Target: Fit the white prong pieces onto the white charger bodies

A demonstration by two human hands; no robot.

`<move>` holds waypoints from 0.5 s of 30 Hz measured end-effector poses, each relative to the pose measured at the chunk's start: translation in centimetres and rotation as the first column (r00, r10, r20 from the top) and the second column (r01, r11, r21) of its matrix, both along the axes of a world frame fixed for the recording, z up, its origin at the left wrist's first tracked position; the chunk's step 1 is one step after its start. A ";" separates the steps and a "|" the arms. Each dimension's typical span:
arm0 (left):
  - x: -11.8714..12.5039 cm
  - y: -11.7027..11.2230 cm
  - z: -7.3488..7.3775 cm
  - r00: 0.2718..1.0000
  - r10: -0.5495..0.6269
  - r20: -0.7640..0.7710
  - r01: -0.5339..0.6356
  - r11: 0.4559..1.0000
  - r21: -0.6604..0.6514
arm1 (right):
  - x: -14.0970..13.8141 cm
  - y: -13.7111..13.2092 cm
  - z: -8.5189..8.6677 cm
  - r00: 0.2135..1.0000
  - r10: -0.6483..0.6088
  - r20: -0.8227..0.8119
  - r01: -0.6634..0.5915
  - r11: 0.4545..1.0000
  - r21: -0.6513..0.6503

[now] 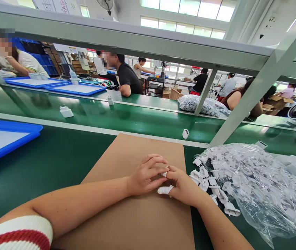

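My left hand [148,174] is over a brown cardboard sheet [137,218], its thumb and fingers closed around a finger of my right hand. White finger tape [164,173] is wrapped on that finger. My right hand [186,185] holds nothing I can see, and its thumb stands apart from the index finger. More white tape [165,190] covers the right thumb. The other right fingers are mostly hidden. Beside the right hand lie loose white plastic plug parts [215,189], spilling from a clear plastic bag [257,184].
A blue tray [9,139] lies at left. White chargers [66,111] and a white housing [186,133] sit on the green conveyor belt [137,118]. A grey frame post [254,93] slants down at right. Across the belt are co-workers [129,78] and more blue trays [77,88].
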State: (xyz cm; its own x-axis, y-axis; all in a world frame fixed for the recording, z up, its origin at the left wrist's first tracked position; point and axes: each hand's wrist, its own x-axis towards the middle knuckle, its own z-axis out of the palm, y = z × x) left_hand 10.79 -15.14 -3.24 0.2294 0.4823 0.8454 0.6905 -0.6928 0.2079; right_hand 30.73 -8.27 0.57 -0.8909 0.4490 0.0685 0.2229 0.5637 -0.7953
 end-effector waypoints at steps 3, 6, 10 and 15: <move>0.0 0.0 0.1 1.000 0.010 0.010 -0.010 1.000 0.006 | 0.0 0.0 0.1 1.000 -0.012 0.004 0.012 1.000 0.000; 0.0 0.0 0.0 1.000 0.018 0.006 -0.018 1.000 -0.006 | 0.0 0.0 0.2 1.000 -0.023 0.013 0.023 1.000 -0.019; -0.2 0.0 -0.1 0.998 0.039 -0.039 -0.039 0.999 0.001 | -0.2 0.0 0.0 0.999 -0.036 -0.029 0.033 0.994 -0.103; -0.6 -0.1 0.1 0.992 0.065 -0.110 -0.057 0.996 0.074 | 0.0 0.0 0.2 0.996 0.082 0.017 -0.068 0.908 -0.414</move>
